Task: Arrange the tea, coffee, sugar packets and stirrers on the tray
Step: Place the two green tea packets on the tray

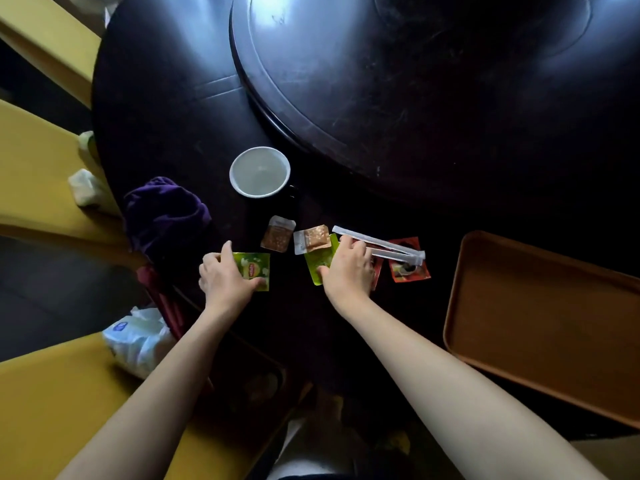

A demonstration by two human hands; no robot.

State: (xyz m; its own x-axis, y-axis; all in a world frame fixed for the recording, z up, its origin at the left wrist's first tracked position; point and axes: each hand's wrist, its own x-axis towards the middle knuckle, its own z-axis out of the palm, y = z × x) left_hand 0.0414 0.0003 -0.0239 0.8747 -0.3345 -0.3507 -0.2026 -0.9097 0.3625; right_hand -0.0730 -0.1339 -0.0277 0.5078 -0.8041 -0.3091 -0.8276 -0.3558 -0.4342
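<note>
My left hand grips a green tea packet lying on the dark table. My right hand rests on a second green tea packet, thumb at its lower edge, and covers most of a red coffee packet. Two brown sugar packets lie just beyond the hands. Wrapped white stirrers lie across another red coffee packet, right of my right hand. The brown tray stands empty at the right.
A white cup stands behind the packets. A purple cloth lies at the table's left edge. A big dark turntable fills the far table. Yellow chairs and a white plastic bag are at left.
</note>
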